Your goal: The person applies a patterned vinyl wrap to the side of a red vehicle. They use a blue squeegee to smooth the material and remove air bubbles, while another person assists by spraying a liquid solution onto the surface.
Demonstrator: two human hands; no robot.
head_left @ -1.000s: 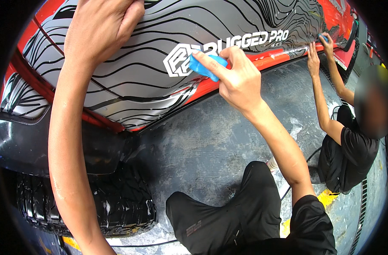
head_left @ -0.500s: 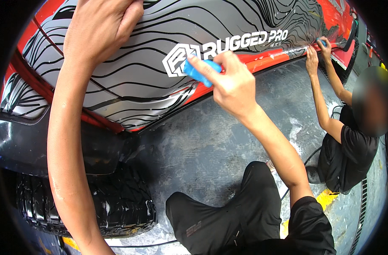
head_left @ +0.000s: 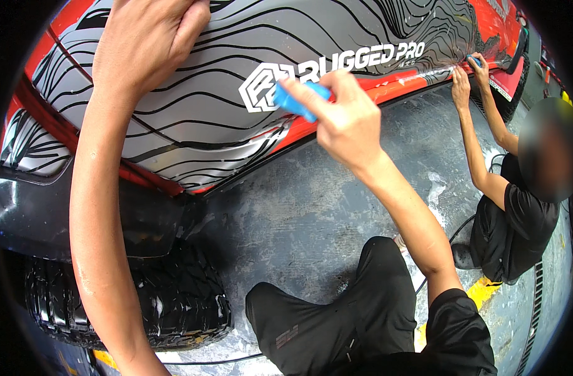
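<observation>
A car's side panel (head_left: 192,125), silver with black wavy lines and a red lower edge, fills the upper part of the view. My right hand (head_left: 349,119) is closed around a soft blue wad (head_left: 302,100), cloth or clay, I cannot tell which. It lies over the right part of a white hexagonal emblem (head_left: 256,88) and the start of the white lettering. My left hand (head_left: 145,50) is higher up in front of the panel at the upper left. Its thumb side and bent knuckles show, but the fingertips are cut off by the frame's top edge.
A black wheel-arch trim (head_left: 79,216) and a knobbly tyre (head_left: 130,304) stand at the lower left. On the right a co-worker (head_left: 518,213) crouches with both hands at the car's lower edge, one holding something blue. A dark cable (head_left: 217,361) crosses the wet grey floor (head_left: 280,207).
My right hand has shifted very slightly rightward with the blue wad, which has turned a little. My left hand is almost still. The co-worker's hands hardly differ.
</observation>
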